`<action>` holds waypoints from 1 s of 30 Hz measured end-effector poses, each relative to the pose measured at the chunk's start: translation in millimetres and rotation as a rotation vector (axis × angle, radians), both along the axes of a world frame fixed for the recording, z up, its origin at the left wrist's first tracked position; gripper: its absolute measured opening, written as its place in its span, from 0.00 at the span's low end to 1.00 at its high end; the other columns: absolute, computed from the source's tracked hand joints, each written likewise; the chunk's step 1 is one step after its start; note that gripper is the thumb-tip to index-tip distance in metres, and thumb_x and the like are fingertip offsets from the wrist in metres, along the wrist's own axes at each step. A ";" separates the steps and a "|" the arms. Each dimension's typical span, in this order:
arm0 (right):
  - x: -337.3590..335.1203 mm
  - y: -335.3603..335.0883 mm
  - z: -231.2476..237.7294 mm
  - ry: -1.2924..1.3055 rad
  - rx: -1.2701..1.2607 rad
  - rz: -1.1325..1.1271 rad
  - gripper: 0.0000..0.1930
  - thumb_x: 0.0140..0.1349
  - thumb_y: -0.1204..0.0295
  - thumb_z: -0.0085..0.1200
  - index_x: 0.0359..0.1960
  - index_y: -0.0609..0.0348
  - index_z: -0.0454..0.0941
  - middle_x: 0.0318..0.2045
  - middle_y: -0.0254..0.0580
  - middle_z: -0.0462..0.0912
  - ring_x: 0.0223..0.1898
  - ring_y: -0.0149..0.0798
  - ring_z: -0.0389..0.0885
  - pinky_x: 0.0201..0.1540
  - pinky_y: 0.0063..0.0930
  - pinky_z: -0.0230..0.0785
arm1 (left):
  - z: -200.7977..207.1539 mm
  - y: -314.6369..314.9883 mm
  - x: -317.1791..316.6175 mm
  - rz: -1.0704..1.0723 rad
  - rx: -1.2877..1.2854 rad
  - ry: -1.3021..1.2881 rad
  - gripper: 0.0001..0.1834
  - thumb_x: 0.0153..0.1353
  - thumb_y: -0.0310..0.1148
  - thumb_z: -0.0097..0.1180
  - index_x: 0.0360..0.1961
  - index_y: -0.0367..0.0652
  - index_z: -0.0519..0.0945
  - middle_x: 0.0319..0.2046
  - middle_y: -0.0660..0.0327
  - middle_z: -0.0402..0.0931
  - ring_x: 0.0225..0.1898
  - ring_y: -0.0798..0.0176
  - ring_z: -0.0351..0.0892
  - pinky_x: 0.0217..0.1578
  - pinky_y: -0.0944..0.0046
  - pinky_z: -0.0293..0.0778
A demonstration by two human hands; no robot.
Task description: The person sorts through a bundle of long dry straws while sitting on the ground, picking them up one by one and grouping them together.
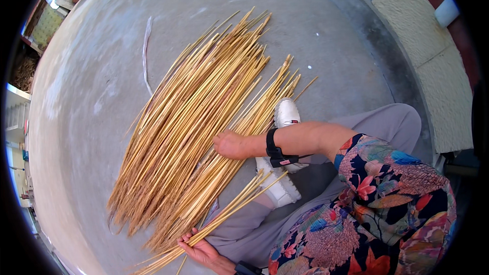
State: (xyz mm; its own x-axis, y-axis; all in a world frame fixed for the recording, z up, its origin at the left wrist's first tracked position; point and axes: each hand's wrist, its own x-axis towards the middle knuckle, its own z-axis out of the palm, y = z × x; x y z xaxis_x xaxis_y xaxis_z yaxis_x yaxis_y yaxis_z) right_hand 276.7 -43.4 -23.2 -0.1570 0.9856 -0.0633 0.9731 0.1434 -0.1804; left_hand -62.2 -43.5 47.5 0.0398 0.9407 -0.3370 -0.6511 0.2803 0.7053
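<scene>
Long dry yellow stalks with brown brushy heads, looking like broomcorn, lie side by side in a wide heap point(191, 107) on the floor. A narrower group of stalks point(254, 114) runs along the heap's right side. Over that group my right hand point(232, 144) is closed, its fingers curled down against the stalks; the fingertips are partly hidden. Lower down, my left hand point(201, 252) grips a small bundle of stalks point(234, 205) from beneath, with the thumb side showing. This bundle slants across my leg, its thinner ends pointing to the lower left.
Grey concrete floor point(97, 137) spreads around the heap. A pale strip, perhaps plastic point(147, 53), lies beyond it. My white shoes point(286, 113) are beside the stalks, near my grey trousers point(239, 229). A pale wall base point(428, 56) stands at the right.
</scene>
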 end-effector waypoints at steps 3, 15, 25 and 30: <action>-1.0 -2.4 2.3 -0.084 0.092 0.052 0.07 0.43 0.70 0.51 0.25 0.56 0.78 0.28 0.34 0.73 0.32 0.36 0.71 0.31 0.30 0.62 | 0.1 -0.3 -0.5 0.003 0.004 -0.022 0.09 0.64 0.37 0.44 0.35 0.43 0.68 0.27 0.66 0.66 0.33 0.68 0.68 0.45 0.56 0.68; -0.9 -7.1 -8.9 0.079 0.045 0.028 0.07 0.44 0.74 0.51 0.27 0.61 0.76 0.28 0.41 0.75 0.34 0.41 0.74 0.34 0.31 0.70 | -4.5 1.2 -4.9 -0.049 0.025 -0.078 0.09 0.65 0.37 0.43 0.34 0.43 0.67 0.28 0.65 0.64 0.33 0.67 0.65 0.45 0.57 0.67; 11.8 3.8 8.7 0.273 -0.030 -0.005 0.06 0.49 0.75 0.48 0.29 0.64 0.74 0.30 0.50 0.76 0.35 0.49 0.77 0.37 0.36 0.71 | -0.6 -0.7 -1.2 -0.018 0.008 -0.056 0.08 0.65 0.37 0.43 0.33 0.44 0.68 0.25 0.66 0.64 0.32 0.67 0.66 0.44 0.56 0.67; 31.0 19.5 6.7 0.333 -0.252 -0.233 0.10 0.50 0.78 0.47 0.34 0.66 0.74 0.35 0.56 0.77 0.39 0.52 0.78 0.40 0.37 0.72 | -0.1 -0.2 0.7 -0.017 0.012 -0.055 0.08 0.64 0.37 0.45 0.34 0.44 0.69 0.27 0.65 0.66 0.34 0.66 0.68 0.44 0.54 0.69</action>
State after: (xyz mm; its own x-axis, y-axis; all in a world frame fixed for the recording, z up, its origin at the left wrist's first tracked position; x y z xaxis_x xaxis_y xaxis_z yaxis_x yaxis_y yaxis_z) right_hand 307.7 -24.0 -16.6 0.0141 0.9574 -0.2884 0.8572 -0.1600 -0.4895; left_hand -61.6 -43.6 47.4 0.0743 0.9435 -0.3230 -0.6838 0.2840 0.6721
